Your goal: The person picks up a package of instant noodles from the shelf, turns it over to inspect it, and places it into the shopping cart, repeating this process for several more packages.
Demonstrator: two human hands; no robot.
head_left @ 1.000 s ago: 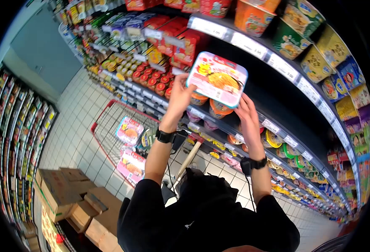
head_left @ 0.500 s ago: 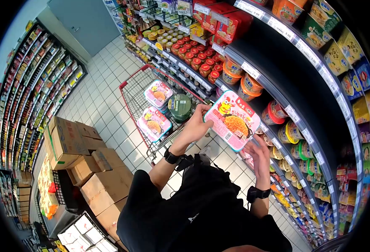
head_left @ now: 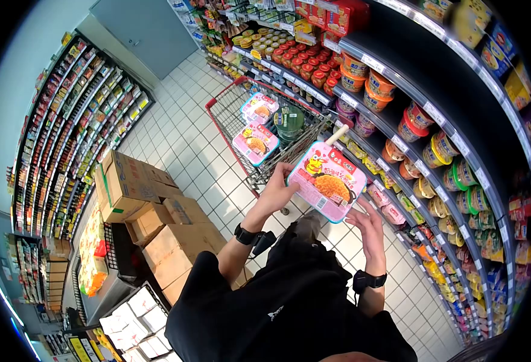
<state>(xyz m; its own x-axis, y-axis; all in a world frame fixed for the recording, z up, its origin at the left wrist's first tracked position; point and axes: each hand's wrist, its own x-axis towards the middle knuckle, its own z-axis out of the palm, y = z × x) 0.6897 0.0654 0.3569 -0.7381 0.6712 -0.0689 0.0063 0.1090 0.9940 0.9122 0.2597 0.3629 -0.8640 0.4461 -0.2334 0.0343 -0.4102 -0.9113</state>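
A pink box of instant noodles [head_left: 326,181] with a blue rim is tilted in front of me, its printed lid facing up. My left hand [head_left: 276,192] grips its left edge, thumb on top and fingers underneath. At the lower right corner, my right hand [head_left: 368,228] supports the box with bent, slightly spread fingers. Just beyond stands a shopping cart [head_left: 217,114] with a red rim. Inside it lie two similar pink noodle boxes, one nearer [head_left: 256,143] and one farther [head_left: 259,108], beside a dark green round tub [head_left: 288,122].
Shelves on the right hold noodle bowls [head_left: 415,120] and red-lidded jars [head_left: 305,63]. Cardboard boxes [head_left: 175,250] are stacked to my left, beside a display table [head_left: 111,289]. Another stocked shelf [head_left: 78,133] and a grey door [head_left: 142,36] stand farther back on the tiled floor.
My view has shifted, so the cart and shelves appear farther right. Both hands still hold the noodle box; the right fingers now show more at its corner.
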